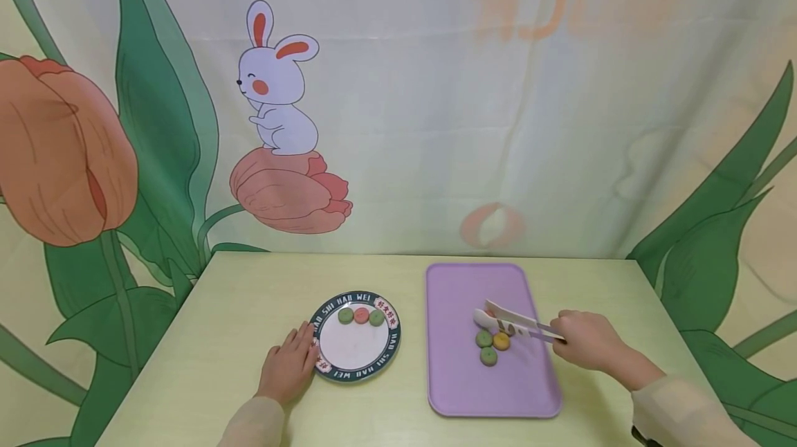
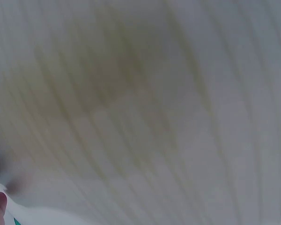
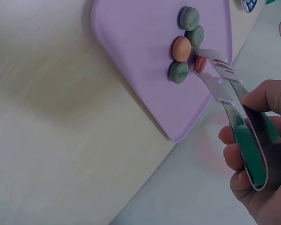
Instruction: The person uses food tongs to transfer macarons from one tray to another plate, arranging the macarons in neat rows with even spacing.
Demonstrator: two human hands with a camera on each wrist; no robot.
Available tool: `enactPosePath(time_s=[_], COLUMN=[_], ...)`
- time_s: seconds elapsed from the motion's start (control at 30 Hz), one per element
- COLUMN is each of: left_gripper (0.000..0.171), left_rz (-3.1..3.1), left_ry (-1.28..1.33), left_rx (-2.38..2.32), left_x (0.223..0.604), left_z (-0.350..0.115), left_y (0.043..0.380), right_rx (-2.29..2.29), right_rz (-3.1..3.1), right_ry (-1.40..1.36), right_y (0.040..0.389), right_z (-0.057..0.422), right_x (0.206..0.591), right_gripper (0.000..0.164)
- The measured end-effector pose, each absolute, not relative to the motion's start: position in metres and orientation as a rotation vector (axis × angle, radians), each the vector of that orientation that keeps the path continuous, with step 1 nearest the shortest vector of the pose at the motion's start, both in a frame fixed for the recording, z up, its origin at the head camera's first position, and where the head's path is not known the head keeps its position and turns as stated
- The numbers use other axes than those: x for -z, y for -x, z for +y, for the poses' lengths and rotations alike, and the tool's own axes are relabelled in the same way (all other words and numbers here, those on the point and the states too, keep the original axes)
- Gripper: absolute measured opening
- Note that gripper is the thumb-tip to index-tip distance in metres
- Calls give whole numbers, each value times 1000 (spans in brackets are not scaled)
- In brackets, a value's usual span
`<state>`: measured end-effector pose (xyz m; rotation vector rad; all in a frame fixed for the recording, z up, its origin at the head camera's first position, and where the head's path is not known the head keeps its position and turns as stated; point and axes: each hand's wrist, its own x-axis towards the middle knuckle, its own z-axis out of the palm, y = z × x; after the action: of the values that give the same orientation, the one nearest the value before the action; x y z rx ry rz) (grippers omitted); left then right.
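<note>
One pink macaron (image 3: 201,63) is sitting between the tips of tongs (image 3: 248,152) near the middle of the purple tray (image 1: 482,391); the right hand (image 1: 591,340) is gripping them beyond its right edge, while the left hand (image 1: 289,364), fingers extended, is touching the plate (image 1: 351,350) at its left rim, presumably steadying it.

On the table (image 1: 349,412), before a curtain (image 1: 405,122), the plate (image 1: 355,350) lies left of the tray (image 1: 492,391). 3 macarons (image 1: 361,315) line the plate's far half; 5 other macarons (image 3: 179,72) lie on the tray, 1 between the tips of the tongs (image 1: 517,315). The right hand (image 1: 588,340) is right of the tray.
</note>
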<state>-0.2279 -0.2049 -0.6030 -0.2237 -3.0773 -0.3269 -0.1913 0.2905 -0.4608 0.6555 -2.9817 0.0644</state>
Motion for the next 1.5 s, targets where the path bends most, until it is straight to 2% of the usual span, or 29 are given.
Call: enactPosePath(time_s=[1.2,1.5], left_gripper=[54,54], left_rz=[-3052,-3049], left_ry=[231,239], left_rx=[307,299], left_x=[607,608], left_z=[-207,-208], left_y=[229,230], right_rx=[-48,-106], right_rz=[-2947,-2962], right_ry=[-710,-722], right_y=[201,202], right_z=[276,266], right_x=[442,439], right_gripper=[17,9])
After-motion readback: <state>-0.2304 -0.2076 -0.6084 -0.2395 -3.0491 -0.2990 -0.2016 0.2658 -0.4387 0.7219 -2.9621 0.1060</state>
